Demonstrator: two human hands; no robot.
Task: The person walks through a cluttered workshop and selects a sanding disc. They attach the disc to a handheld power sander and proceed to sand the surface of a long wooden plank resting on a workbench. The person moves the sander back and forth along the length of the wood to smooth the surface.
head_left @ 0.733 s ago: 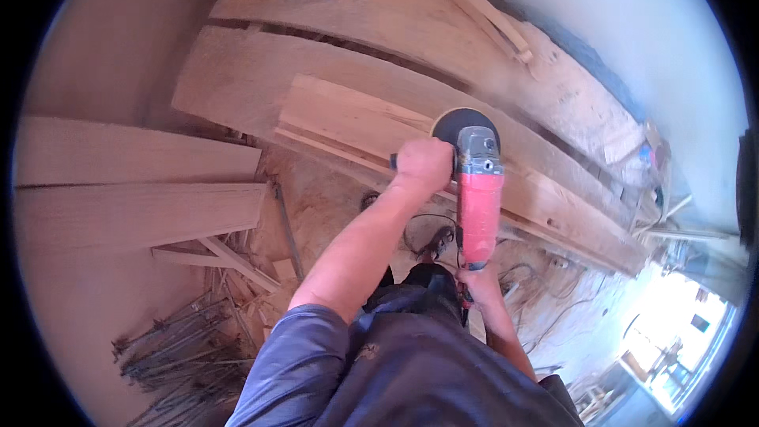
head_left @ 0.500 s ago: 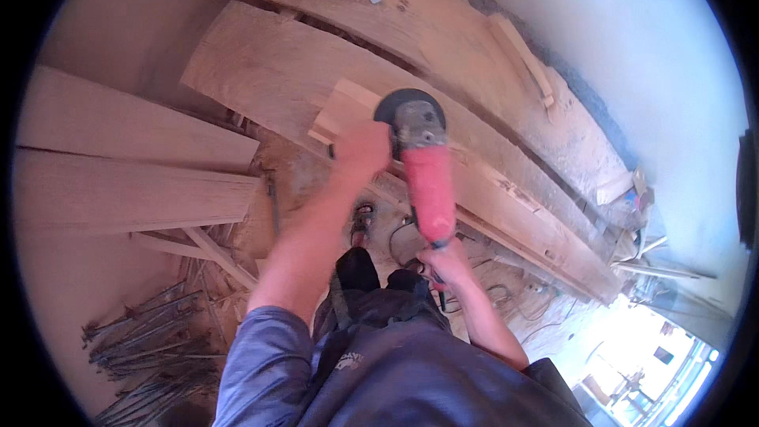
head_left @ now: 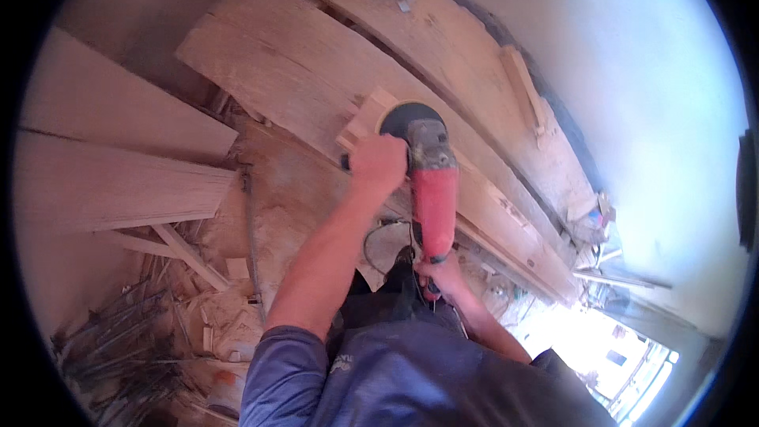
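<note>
Far left, low: one heap of thin metal bars (head_left: 118,360). Above it: two broad pale boards (head_left: 130,178), side by side.

Next: one wide plank (head_left: 261,59), slanting from upper left to lower right. On it, one narrower board (head_left: 365,119), lying the same way.

Centre: my left hand (head_left: 378,166), fingers clamped around the side handle, whose black end (head_left: 345,161) juts out past the fist. Forearm stretched forward from the lower left, elbow only slightly bent.

Just right of that fist: one red power tool (head_left: 435,198), round dark disc (head_left: 403,115) at its far end. The disc overlaps the narrower board near its left end; I cannot tell whether its underside touches. The tool's long axis runs from the disc back toward the body, across the board's length. My left hand is the nearer one to the disc.

Below, slightly right: my right hand (head_left: 443,275), fingers closed around the rear grip, close to the waist, arm bent and angled in from the lower right.

Upper right: one loose wooden strip (head_left: 519,87) on the farther plank (head_left: 443,39).
</note>
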